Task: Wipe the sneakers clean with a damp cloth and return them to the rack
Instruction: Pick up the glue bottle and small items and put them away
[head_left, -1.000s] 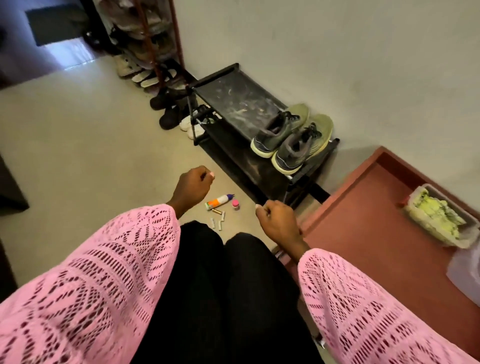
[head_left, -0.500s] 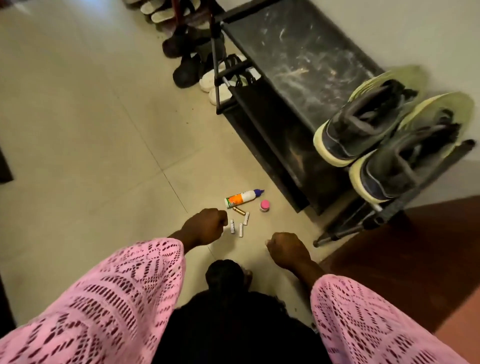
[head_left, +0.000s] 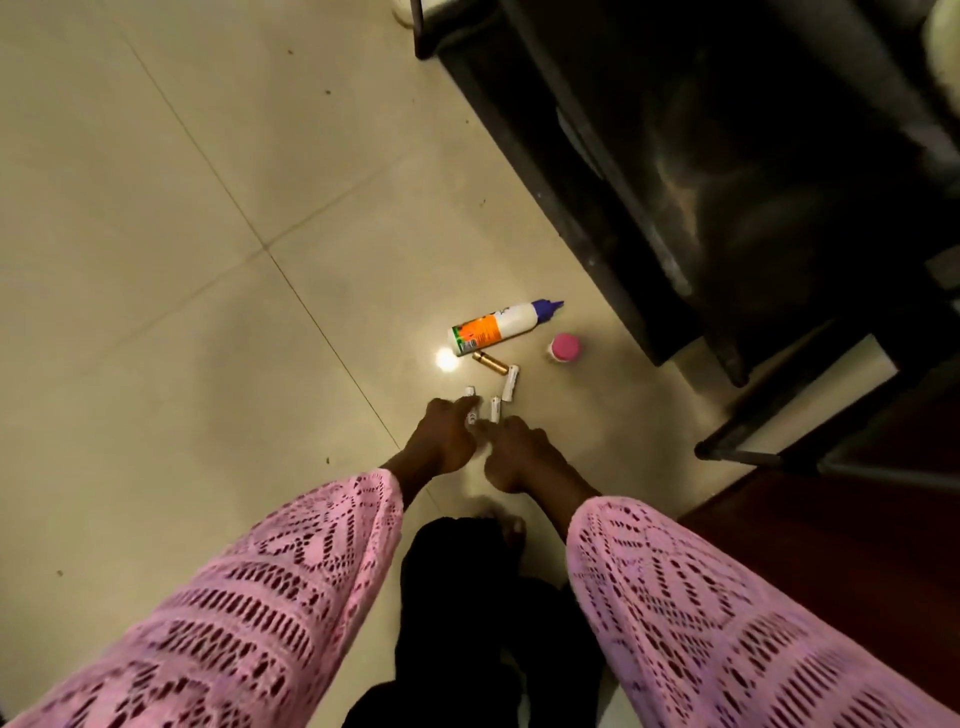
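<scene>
1. Two hands reach down to the tiled floor (head_left: 208, 260), side by side and almost touching.
2. The left hand (head_left: 441, 441) has its fingers on a small white tube (head_left: 471, 410). The picture is blurry, so I cannot tell if the fingers pinch the tube or only touch it.
3. The right hand (head_left: 519, 457) is just beside two more white tubes (head_left: 496, 408). Its fingers are curled a little, but I cannot tell if they hold anything.
4. Both arms wear pink lacy sleeves (head_left: 234, 597).
5. A white bottle (head_left: 498, 328) with an orange label and a blue tip lies on its side on the floor.
6. A gold tube (head_left: 489, 362) lies just beside the bottle.
7. A little pot with a pink lid (head_left: 565, 347) stands near them.
8. The black shoe rack (head_left: 701, 182) stands at the top right. Only a pale bit, maybe a sneaker, shows at the far corner, too little to be sure.
</scene>
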